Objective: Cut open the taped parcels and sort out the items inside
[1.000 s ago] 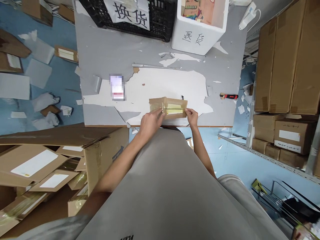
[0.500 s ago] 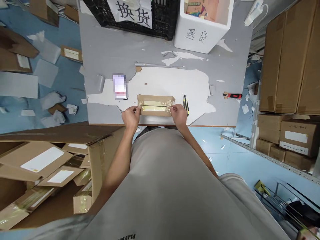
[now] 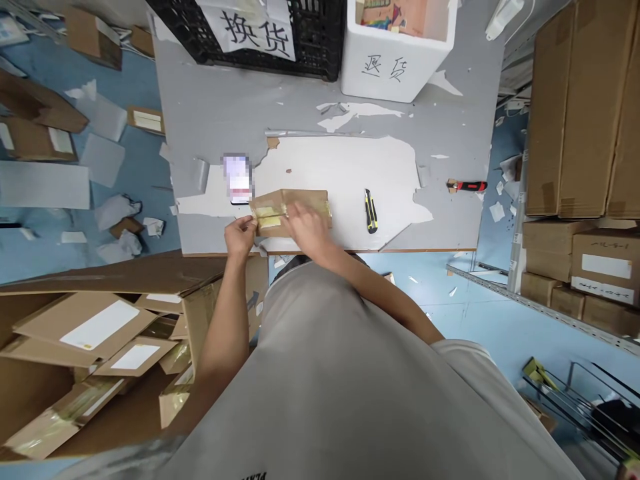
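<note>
A small flat cardboard box (image 3: 267, 200), with shiny clear tape on it and a slit along the middle, lies near the table's front edge. My left hand (image 3: 241, 237) pinches its left end between thumb and fingers. Across the box reaches my right hand (image 3: 310, 230), fingers bent over the slit near the middle and gripping the cardboard there; the fingertips are partly hidden. The far flap looks creased and slightly raised. To the right, a yellow-and-black box cutter (image 3: 371, 211) lies apart from both hands.
A phone (image 3: 237, 179) lies left of the box. At the back stand a black crate (image 3: 320, 40) and a white foam box (image 3: 380, 73). A red-handled knife (image 3: 470, 186) lies at right. On my left, a large carton (image 3: 200, 320) holds several flat boxes.
The small box has shifted left, along with my left hand. My right hand has left the box's right end and moved left over its middle. The far flap has lifted somewhat.
</note>
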A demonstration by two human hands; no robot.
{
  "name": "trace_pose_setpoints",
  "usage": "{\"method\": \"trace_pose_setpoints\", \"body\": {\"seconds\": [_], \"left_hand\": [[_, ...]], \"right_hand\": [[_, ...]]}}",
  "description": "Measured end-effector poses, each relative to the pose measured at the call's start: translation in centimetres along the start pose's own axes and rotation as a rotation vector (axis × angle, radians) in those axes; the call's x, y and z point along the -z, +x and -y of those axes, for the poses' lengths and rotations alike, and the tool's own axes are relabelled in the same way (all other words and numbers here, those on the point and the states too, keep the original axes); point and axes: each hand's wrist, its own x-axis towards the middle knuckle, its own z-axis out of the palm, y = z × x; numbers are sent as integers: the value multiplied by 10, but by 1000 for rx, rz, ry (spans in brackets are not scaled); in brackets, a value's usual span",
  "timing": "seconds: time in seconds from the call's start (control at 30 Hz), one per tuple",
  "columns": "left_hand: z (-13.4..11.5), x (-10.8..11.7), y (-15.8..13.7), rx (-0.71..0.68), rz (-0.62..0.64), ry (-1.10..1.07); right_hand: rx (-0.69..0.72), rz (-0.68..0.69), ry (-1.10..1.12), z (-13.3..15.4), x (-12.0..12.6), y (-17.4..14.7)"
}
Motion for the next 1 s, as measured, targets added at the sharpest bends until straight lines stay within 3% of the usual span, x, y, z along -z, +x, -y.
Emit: {"method": "trace_pose_setpoints", "body": {"seconds": [0.17,0.33,0.43,0.57,0.73,0.87,1.0], "left_hand": [[-18,-17,-12,-60,153,-139],[-46,-40,-35,-167,202,26],[-44,-37,-48,-175,211,109],[-21,-22,-65,-120,312,124],[2,-21,-90,-58,336,150],[5,-31,-101,-32,314,102],[-9,-36,-99,-42,329,1]], "right_hand": [[-209,-95,159,-95,14,-15],[-422,-212,479,-169,9,-30],[-439,-212,555,-179,1,-53],[-452,-181,597,-176,-13,-97],[-531,-57,632,-173,-34,-137],[-586,-64,604,-174,-39,-137],[-476,-180,597,-183,-21,-115]]}}
